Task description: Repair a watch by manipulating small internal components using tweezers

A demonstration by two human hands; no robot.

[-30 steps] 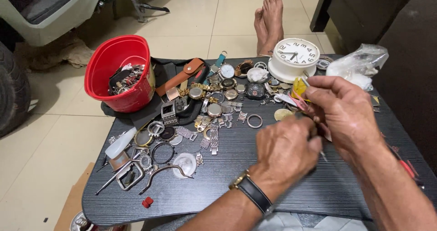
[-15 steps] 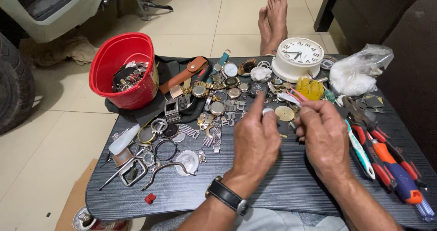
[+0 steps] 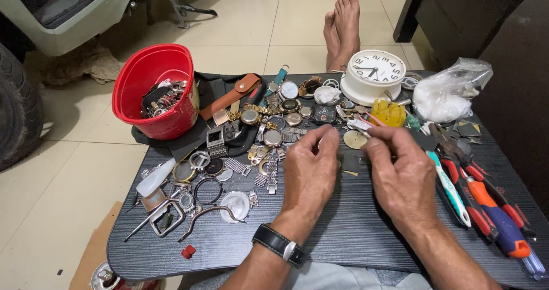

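Left hand point(image 3: 309, 167), a black-strapped wristwatch point(image 3: 278, 245) worn at the wrist: fingers curled, thumb and forefinger pinched at the tips over the black slatted table point(image 3: 343, 233); what is pinched is too small to be told. Right hand point(image 3: 400, 175): likewise curled, its fingertips closed on a thin pink-and-white tool point(image 3: 361, 124) whose end is seen just above the knuckles. Between the two hands a small dark flat piece point(image 3: 350, 163) is laid on the table, with a round brass disc point(image 3: 355, 139) just beyond it. Beside the right hand a row of screwdrivers and pliers point(image 3: 486, 207) is set out. Beyond the left hand loose watch cases and bracelets point(image 3: 269, 130) are heaped; a white alarm clock point(image 3: 373, 75) and a red plastic tub point(image 3: 154, 90) of parts are placed farther back. As a judgement, the work is best done with both wrists rested on the table, the small piece kept low over it, and light pressure applied.
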